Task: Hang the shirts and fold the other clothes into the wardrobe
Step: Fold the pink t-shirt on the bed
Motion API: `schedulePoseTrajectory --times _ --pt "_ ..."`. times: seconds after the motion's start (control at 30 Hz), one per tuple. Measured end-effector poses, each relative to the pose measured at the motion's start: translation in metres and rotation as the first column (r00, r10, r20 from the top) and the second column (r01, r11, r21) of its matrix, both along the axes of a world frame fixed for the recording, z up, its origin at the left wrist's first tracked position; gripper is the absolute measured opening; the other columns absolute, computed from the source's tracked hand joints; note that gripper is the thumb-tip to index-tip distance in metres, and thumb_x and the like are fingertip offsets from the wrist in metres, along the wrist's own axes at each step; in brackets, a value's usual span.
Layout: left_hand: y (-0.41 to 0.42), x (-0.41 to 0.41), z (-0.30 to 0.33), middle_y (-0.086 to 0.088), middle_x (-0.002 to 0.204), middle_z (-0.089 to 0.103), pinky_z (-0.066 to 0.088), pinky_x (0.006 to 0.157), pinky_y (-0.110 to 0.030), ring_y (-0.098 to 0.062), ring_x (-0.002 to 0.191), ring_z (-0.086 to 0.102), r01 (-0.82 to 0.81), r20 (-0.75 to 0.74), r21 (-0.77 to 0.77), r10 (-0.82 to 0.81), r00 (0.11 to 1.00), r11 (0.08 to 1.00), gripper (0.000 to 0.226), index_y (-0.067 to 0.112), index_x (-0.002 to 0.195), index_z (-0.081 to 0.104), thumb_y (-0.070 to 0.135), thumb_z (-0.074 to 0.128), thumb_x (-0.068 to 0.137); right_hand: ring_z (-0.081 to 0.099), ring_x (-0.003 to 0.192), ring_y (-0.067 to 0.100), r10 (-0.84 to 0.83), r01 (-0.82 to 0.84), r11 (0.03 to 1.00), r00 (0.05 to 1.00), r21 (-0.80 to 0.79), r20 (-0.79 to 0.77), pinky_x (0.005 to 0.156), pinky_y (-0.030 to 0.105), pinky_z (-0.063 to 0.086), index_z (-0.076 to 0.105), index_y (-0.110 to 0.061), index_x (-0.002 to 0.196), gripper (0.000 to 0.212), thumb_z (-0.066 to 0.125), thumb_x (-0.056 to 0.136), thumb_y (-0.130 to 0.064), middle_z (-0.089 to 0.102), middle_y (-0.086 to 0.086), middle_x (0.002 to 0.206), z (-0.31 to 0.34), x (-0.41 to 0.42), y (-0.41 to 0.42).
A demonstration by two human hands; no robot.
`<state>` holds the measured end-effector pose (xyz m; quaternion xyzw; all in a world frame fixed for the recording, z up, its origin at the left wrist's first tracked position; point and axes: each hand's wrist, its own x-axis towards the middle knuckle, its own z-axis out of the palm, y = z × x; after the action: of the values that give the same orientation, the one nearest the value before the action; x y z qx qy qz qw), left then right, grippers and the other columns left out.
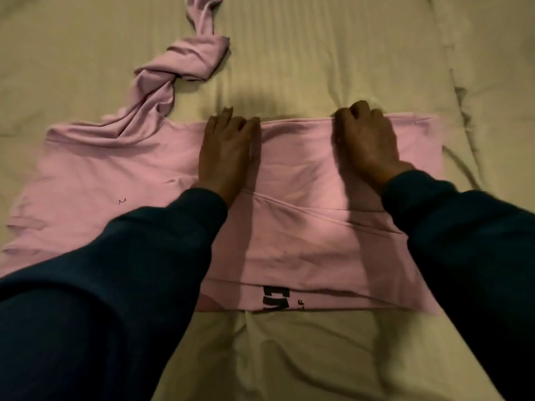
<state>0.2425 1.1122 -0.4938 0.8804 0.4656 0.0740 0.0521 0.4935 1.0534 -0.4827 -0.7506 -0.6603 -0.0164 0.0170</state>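
Observation:
A pink long-sleeved top (304, 227) lies spread on the bed, its right part folded over itself, with black lettering showing at the near edge. One twisted sleeve (173, 76) trails off to the far left. My left hand (225, 151) lies on the far edge of the folded part, fingers curled over that edge. My right hand (366, 140) grips the same far edge further right, fingers bent round the cloth. Both arms wear dark sleeves.
The bed is covered with a beige striped sheet (333, 53), creased at the right and near me. Bare sheet lies beyond the top and in front of it.

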Motion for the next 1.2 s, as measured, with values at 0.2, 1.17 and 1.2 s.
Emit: schedulePoseTrajectory --times 0.2,1.17,1.2 --pt "0.046 -0.035 0.043 -0.019 0.102 0.061 0.038 0.072 -0.042 -0.041 0.100 0.058 0.082 -0.147 -0.211 -0.115 0.982 0.974 0.035 0.009 0.101 0.068 0.026 0.084 0.075 0.053 0.093 0.040 0.156 -0.136 0.982 0.974 -0.127 0.162 0.079 0.043 0.032 0.065 -0.007 0.092 0.015 0.072 0.081 -0.013 0.065 0.020 0.087 0.028 0.038 -0.016" --pt "-0.140 0.007 -0.039 -0.004 0.166 0.019 0.010 0.125 -0.044 -0.022 0.154 0.012 -0.089 0.048 -0.027 0.090 0.995 0.996 0.056 0.015 0.158 0.026 0.038 0.026 0.106 0.009 0.154 0.018 -0.104 0.091 0.994 0.968 -0.064 -0.230 0.125 0.041 0.006 0.019 -0.018 0.159 0.056 0.020 0.107 -0.040 0.013 0.001 0.166 -0.036 -0.069 -0.149" --pt "-0.140 0.009 -0.041 -0.003 0.166 0.019 0.010 0.125 -0.043 -0.022 0.154 0.012 -0.098 0.052 -0.009 0.098 0.994 0.995 0.056 0.015 0.158 0.026 0.037 0.027 0.106 0.013 0.153 0.021 -0.188 0.186 0.982 0.968 -0.029 -0.164 0.124 0.044 0.009 0.021 -0.016 0.158 0.055 0.021 0.108 -0.038 0.017 0.003 0.165 -0.040 -0.048 -0.161"
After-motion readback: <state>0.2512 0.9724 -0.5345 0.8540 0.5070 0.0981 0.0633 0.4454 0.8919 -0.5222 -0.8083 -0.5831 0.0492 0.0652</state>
